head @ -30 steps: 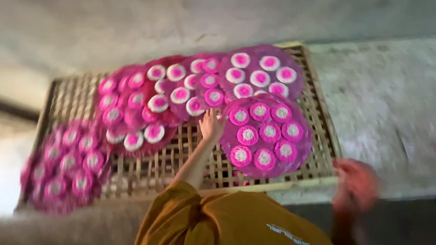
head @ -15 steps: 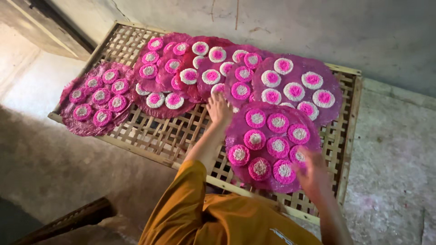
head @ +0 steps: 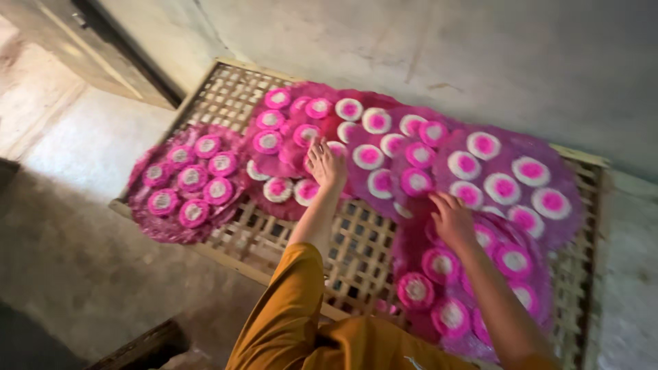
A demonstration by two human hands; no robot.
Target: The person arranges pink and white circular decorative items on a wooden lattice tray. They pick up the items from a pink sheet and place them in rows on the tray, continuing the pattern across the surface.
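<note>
On a bamboo lattice rack (head: 288, 240) set against a grey wall (head: 480, 62), several round pink sheets lie overlapping, each dotted with white discs that have pink centres. The left hand (head: 325, 164) rests flat with fingers spread wide on the middle sheet (head: 308, 137), gripping nothing, its fingertips pointing toward twelve o'clock. The right hand (head: 451, 219) also lies open, palm down, on the upper edge of the nearest sheet (head: 466, 288), which sits at about five o'clock on the rack; whether the fingertips pinch the edge I cannot tell. Another sheet (head: 507, 178) lies at two o'clock, overlapping both. One more sheet (head: 185, 185) lies at nine o'clock, apart from the hands, and it hangs slightly past the rack's front rail. An orange sleeve (head: 288, 315) covers the left arm.

Risks, as I judge them: these sheets look thin and soft, and they overlap, so sliding one could drag or crease its neighbour and shake the discs out of place. Pressing down with a flat palm may push soft material into the gaps of the lattice. That overhanging sheet at nine o'clock could slip off toward the floor (head: 75, 260) if the rack is jolted.
</note>
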